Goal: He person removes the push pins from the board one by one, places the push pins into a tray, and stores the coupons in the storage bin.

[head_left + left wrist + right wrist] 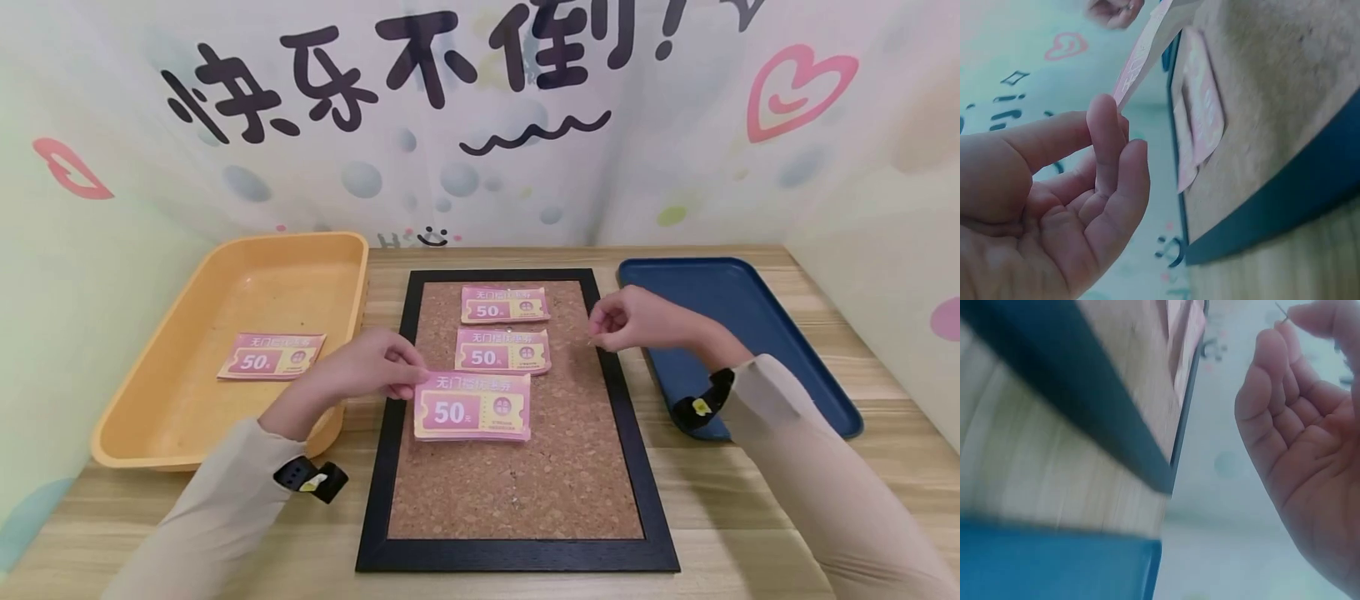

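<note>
My left hand (371,364) pinches the upper left corner of a pink and yellow coupon (471,412) marked 50, holding it over the cork board (517,492). In the left wrist view the coupon (1143,53) stands out from between thumb and fingertips. Two similar coupons lie on the cork above it, an upper one (504,305) and a middle one (501,351), one below the other. My right hand (636,321) hovers at the board's right edge. Between its thumb and fingertips, the right wrist view shows a thin metal pin (1282,312).
A black frame (517,556) borders the cork. An orange-yellow bin (187,425) stands at the left with another coupon (272,357) in it. At the right lies a blue tray (780,358), partly behind my right forearm. A printed curtain (420,183) closes off the back.
</note>
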The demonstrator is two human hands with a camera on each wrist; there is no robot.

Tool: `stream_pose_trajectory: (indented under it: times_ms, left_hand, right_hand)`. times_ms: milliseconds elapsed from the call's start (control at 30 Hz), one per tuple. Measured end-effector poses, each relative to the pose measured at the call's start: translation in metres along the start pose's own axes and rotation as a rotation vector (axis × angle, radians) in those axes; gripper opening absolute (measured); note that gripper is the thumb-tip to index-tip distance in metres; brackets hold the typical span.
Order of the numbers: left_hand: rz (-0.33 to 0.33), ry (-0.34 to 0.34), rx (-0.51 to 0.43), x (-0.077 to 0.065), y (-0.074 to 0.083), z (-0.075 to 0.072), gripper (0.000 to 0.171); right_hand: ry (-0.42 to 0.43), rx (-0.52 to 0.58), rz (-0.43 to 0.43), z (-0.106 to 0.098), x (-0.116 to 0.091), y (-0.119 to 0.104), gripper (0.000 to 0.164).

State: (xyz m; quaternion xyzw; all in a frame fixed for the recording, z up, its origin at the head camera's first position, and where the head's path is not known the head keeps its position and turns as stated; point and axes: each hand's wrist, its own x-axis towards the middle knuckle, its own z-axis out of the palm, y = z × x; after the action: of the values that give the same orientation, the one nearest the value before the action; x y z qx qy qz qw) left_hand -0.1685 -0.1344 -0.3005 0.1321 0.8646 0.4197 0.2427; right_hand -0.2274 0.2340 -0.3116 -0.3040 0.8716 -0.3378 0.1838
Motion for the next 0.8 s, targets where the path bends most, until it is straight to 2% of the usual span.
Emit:
stream_pose_trajectory:
  times_ms: [100, 300, 667, 800]
  left_hand:
    - [-0.001, 0.028, 0.013, -0.008, 0.002, -0.012, 0.016]
    - [-0.011, 0.035, -0.006, -0.024, 0.004, -0.041, 0.022]
    - [-0.048, 0.122, 0.048, -0.046, -0.014, -0.102, 0.034]
    - [-0.098, 0.127, 0.049, -0.053, -0.022, -0.123, 0.038]
  right_hand:
    - [0.038, -0.005, 0.03, -0.009, -0.014, 0.009, 0.009]
    - [0.111, -0.001, 0.126, -0.024, -0.043, 0.026, 0.01]
    - [0.191, 0.003, 0.204, -0.045, -0.081, 0.063, 0.013]
    - [0.205, 0.009, 0.256, -0.05, -0.091, 0.076, 0.017]
